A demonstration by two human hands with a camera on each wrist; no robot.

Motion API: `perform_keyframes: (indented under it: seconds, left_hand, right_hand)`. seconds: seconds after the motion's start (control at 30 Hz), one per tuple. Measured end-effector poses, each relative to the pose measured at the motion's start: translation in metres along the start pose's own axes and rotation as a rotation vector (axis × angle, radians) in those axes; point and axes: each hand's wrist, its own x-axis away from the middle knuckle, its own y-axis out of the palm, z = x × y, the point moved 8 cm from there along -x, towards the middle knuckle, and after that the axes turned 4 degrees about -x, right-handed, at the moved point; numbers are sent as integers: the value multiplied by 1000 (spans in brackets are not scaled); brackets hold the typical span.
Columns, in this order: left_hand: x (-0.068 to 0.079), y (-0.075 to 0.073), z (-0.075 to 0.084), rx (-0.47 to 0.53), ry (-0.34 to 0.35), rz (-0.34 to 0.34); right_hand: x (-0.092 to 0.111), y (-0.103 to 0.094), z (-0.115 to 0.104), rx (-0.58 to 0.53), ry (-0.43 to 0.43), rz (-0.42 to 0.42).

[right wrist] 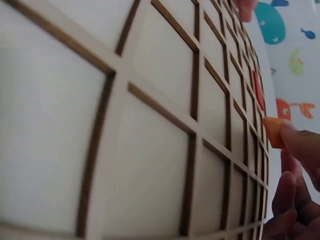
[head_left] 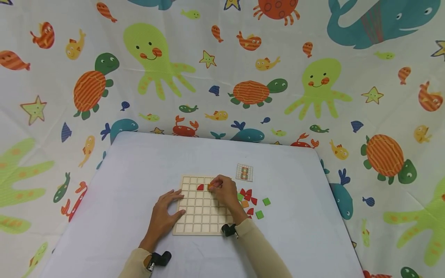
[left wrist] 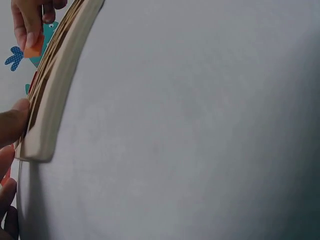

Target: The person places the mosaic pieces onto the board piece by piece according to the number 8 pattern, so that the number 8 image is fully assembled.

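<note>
A wooden grid board (head_left: 196, 219) lies on the table, with a red quarter-circle tile (head_left: 200, 187) in one of its upper squares. Between the thumb and fingers of my right hand (head_left: 224, 192) an orange square tile (right wrist: 274, 132) is pinched, just over the board and to the right of the red piece. My left hand (head_left: 165, 212) rests against the board's left edge, thumb and fingers spread. In the left wrist view, its thumb (left wrist: 15, 122) touches the board's rim.
Loose red, green and orange tiles lie right of the board, among them a green square (head_left: 266, 201) and a red quarter-circle (head_left: 254, 201). A small pattern card (head_left: 245, 172) sits beyond the board's upper right corner. A sea-animal cloth (head_left: 222, 77) hangs behind the white table (head_left: 299, 239).
</note>
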Motion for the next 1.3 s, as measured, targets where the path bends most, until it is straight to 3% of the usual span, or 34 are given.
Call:
perform_keyframes:
  seconds: [0.2,0.33,0.77,1.07,1.3]
  left_hand:
    - [0,1,1,0,-1,-2]
    - [0,0,2,-9,9,12]
    - [0,-1,3,5,22,22]
    - [-1,1,2,-10,13,14]
    - [-1,1,1,-14,23,19]
  right_hand:
    - [-3,10,1,117,14,28]
    - [-4,13,-2,172,-23,59]
    - [0,18,-10,212,-47,22]
    - [16,-11,2,66,-83,88]
    - [30,-52,29,62,30,218]
